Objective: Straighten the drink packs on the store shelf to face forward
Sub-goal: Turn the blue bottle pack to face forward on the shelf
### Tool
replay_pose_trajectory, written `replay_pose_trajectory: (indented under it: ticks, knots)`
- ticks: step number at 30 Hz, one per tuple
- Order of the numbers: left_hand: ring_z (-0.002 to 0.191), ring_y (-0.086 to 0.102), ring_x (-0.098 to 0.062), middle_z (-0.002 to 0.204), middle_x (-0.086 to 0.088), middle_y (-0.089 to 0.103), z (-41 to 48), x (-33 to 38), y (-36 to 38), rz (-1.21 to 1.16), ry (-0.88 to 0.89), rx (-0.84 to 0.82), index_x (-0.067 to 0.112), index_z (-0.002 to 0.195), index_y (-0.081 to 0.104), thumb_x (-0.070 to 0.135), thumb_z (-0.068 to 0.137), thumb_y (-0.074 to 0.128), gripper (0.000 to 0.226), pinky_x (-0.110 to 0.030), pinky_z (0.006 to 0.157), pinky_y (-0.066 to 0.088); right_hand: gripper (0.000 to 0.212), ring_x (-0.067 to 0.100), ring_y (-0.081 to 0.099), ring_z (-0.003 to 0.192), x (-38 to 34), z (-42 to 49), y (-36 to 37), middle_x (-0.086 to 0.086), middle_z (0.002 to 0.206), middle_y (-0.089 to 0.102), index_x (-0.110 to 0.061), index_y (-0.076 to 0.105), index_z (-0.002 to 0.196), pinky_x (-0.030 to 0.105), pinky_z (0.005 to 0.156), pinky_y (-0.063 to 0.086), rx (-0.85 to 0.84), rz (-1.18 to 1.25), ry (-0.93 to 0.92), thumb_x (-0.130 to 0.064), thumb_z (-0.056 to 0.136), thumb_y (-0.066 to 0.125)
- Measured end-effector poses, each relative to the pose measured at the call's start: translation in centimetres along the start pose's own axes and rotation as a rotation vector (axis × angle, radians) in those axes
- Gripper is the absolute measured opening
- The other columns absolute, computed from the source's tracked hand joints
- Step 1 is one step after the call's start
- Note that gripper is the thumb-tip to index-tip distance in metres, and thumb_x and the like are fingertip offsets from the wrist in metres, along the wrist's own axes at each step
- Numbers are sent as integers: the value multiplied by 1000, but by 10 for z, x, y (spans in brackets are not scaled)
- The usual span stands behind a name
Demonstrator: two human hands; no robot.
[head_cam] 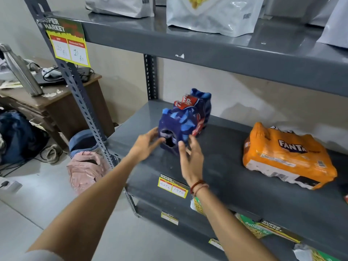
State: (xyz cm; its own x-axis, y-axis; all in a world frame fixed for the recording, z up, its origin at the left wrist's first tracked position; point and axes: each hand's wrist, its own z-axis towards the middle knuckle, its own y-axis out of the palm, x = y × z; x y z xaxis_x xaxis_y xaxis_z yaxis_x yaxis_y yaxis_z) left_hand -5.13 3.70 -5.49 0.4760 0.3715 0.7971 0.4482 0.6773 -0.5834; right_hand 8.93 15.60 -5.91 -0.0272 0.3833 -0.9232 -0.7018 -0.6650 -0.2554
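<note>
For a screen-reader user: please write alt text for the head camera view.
Two bare hands, left hand and right hand, open at the near end of a blue drink pack turned end-on on a grey shelf. An orange Fanta pack lies to its right.

On your far right, the orange drink pack [288, 157] reads "FANTA" in white letters. The yellow price sign [66, 41] on the left upright says "SUPER MARKET", with handwritten "20 Rs" and "10 Rs" in its two boxes. The small shelf-edge tag [172, 186] near your right wrist carries the same "SUPER MARKET" heading; its handwritten numbers are too blurred to read. The blue pack's [183, 121] red label is illegible.
</note>
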Motion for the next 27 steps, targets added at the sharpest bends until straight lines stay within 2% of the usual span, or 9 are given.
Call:
replay_pose_trajectory:
  ticks: [3,5,8,10,12,15,18,20,27]
  knots:
    - [113,62,-27,120,-12,67,-1,-23,-13,51,-177,306,16,131,51,32,97,45,38,-43,98,48,65,16,47,128,-8,1,19,6,139,51,-16,42,135,44,106,41,-137,23,5,-58,85,46]
    - [117,59,-26,128,-11,62,-10,-24,-5,17,-210,370,16,134,48,42,96,42,45,-43,101,46,59,17,50,124,-13,10,12,8,135,53,-12,45,133,43,103,44,-94,-29,-35,-50,87,47]
    - [126,50,-15,141,-1,51,-19,-5,18,-136,-95,259,20,141,37,55,89,48,63,-36,106,41,54,22,53,109,-10,34,-16,12,117,54,-7,52,121,35,89,49,212,-122,-60,-47,84,54]
    - [125,48,-10,141,4,49,-10,7,28,-203,-39,229,23,143,32,50,86,57,68,-29,104,40,61,30,50,113,0,56,-36,20,120,50,-4,48,124,38,91,46,361,-188,25,-43,80,65]
    - [119,52,-12,135,1,53,3,13,32,-277,-63,234,20,141,34,40,87,61,63,-32,102,43,72,34,47,122,10,76,-51,23,130,47,-2,42,131,41,100,42,282,-181,161,-39,77,72]
    - [112,56,-16,129,-4,58,19,10,27,-284,-130,220,14,134,43,34,90,58,50,-40,100,48,61,27,54,118,14,88,-58,13,130,56,-11,45,130,33,95,43,51,-81,240,-34,79,70]
    - [110,55,-14,128,-3,56,29,5,16,-312,-173,139,13,136,40,32,91,57,51,-31,99,46,54,31,58,114,20,85,-55,17,125,60,-7,50,123,38,96,47,113,-134,220,-31,79,71]
    - [114,55,-19,130,-4,55,38,2,9,-336,-201,104,12,137,39,32,91,56,52,-35,102,45,53,34,59,108,22,81,-49,21,117,61,-3,54,116,43,93,49,152,-211,193,-34,76,73]
    - [120,56,-22,137,-3,52,48,-11,-12,-322,-197,-13,13,139,38,33,88,61,60,-30,95,46,54,34,57,102,11,65,-42,23,110,57,3,56,108,36,84,46,110,-383,155,-36,76,73]
